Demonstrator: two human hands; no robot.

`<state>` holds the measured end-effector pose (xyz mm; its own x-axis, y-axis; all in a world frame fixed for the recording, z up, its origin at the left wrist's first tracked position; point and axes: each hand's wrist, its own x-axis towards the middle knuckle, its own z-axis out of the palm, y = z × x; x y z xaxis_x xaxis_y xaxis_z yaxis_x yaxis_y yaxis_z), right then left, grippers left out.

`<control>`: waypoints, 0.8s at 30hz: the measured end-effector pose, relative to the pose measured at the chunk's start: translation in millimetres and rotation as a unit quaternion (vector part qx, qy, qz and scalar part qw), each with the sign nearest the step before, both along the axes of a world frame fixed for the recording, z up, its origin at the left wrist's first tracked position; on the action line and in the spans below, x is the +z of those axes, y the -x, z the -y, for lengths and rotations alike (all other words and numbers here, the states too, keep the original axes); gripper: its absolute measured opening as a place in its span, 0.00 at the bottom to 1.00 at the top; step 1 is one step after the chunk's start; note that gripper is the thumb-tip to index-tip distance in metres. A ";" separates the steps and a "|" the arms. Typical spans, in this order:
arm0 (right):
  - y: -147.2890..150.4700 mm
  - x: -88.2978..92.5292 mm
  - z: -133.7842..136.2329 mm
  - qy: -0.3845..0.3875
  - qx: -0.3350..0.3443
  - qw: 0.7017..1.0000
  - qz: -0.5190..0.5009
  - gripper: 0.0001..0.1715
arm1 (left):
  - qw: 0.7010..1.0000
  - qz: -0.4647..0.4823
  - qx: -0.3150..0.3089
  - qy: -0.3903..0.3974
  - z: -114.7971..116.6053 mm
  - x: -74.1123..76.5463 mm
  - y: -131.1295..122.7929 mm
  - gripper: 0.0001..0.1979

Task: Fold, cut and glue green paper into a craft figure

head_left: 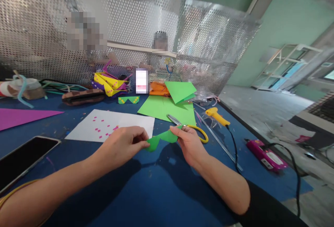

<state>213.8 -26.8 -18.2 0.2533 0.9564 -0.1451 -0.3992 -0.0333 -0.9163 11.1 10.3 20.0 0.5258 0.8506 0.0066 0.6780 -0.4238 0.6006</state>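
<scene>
A small green paper cutout (pixel 167 136) with a notch along its lower edge is held up above the blue table. My left hand (pixel 127 140) pinches its left end between thumb and fingers. On the other end, my right hand (pixel 189 140) grips the paper with the thumb on top. Scissors (pixel 199 132) with a yellow handle lie just behind my right hand, partly hidden by it. Behind my left hand is a white sheet (pixel 86 126) scattered with several small pink pieces (pixel 97 130). A similar green cutout with yellow dots (pixel 128 100) lies farther back.
Green sheets (pixel 167 108) and folded green paper (pixel 180 91) lie at the back. A yellow glue gun (pixel 217 116), its cord and a magenta power strip (pixel 266 155) are on the right. A phone (pixel 28 161) and purple paper (pixel 23 116) lie left. Perforated metal (pixel 135 22) stands behind.
</scene>
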 end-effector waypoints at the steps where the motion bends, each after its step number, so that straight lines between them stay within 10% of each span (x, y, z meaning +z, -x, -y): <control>1: 0.0 -0.3 -0.6 0.000 0.000 1.000 0.001 0.18 | 1.000 -0.001 0.000 0.007 -0.5 -1.1 0.4 0.08; 24: 2.6 0.5 2.0 -0.004 0.023 1.000 -0.009 0.17 | 0.994 0.077 -0.022 0.070 -0.5 -7.5 -1.2 0.14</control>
<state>211.2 -28.8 -17.8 0.2056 0.9683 -0.1420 -0.4140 -0.0454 -0.9092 12.3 10.8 12.5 0.5640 0.8253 -0.0275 0.5564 -0.3552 0.7512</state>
